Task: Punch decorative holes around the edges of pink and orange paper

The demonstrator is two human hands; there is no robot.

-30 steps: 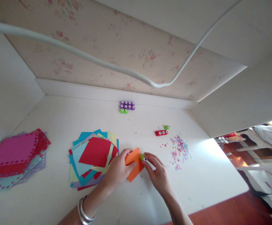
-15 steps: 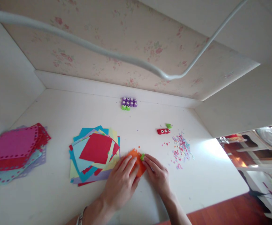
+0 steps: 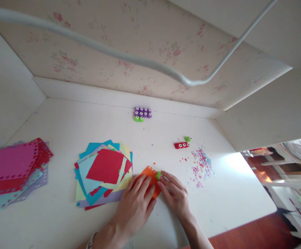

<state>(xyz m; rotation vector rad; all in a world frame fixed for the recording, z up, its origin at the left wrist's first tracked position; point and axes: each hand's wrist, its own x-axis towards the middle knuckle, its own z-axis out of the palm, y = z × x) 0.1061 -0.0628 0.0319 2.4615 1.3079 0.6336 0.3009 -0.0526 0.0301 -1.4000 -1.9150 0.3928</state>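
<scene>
An orange paper square (image 3: 148,172) with small holes along its far edge lies on the white table (image 3: 62,128). My left hand (image 3: 136,204) rests flat on it, fingers stretched out. My right hand (image 3: 174,194) sits just to its right, fingers closed on a small green hole punch (image 3: 158,175) at the paper's right edge.
A stack of coloured paper squares (image 3: 104,173) lies left of my hands. A pile of punched sheets (image 3: 11,169) is at the far left. Purple and green punches (image 3: 142,113) stand by the back wall; red punches (image 3: 181,145) and confetti (image 3: 201,164) lie at right.
My left hand has gone from gripping the raised orange paper to pressing it flat on the table. The right hand stays on the green punch at the paper's edge.
</scene>
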